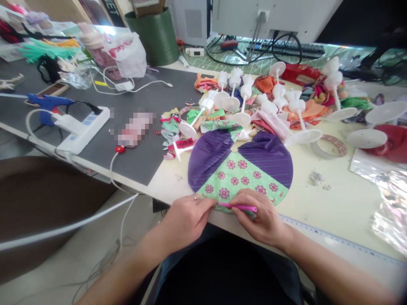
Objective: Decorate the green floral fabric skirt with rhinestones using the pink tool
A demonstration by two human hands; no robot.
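A round fabric piece (240,169) lies flat on the cream work table (305,190), pieced from purple striped and green floral sections. My left hand (187,218) rests on its near edge, with the fingertips pressing the green cloth. My right hand (257,218) is shut on a pink marker (238,207), whose tip is at the same edge close to my left fingertips. Several white plastic doll stands (241,99) lie among colourful fabric scraps (267,84) just beyond the round piece.
A blue glue gun (47,101) and a white power strip (84,129) sit on the grey mat (152,97) to the left. A blurred pink item (135,129) lies there too. A tape roll (329,146) and a plastic sheet (386,199) are on the right.
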